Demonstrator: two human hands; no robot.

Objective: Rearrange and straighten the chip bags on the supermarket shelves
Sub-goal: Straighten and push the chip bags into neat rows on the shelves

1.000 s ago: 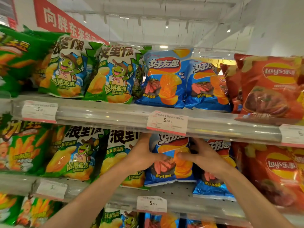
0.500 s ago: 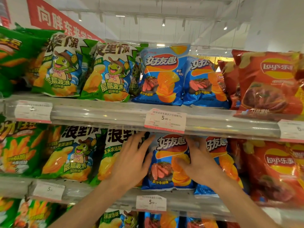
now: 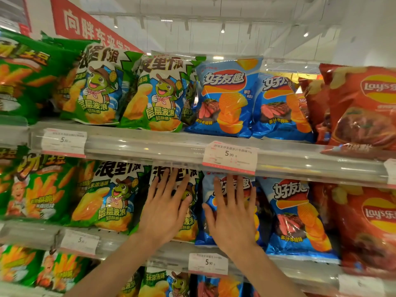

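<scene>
While a blue chip bag (image 3: 227, 211) stands at the middle shelf's (image 3: 150, 249) front edge, the right hand (image 3: 232, 219) lies flat on it, fingers straight; the left hand (image 3: 166, 211) presses the neighbouring green chip bag (image 3: 188, 221) likewise, neither grip closed round anything.

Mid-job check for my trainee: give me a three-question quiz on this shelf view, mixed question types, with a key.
1. True or false: the left hand lies flat with straight fingers on a green chip bag on the middle shelf.
2. Which bag does the right hand press? A) red bag B) blue chip bag C) green bag
3. Fill in: the price tag above the right hand reads 5.___.

Key: 1 true; 2 B; 3 90.
</scene>
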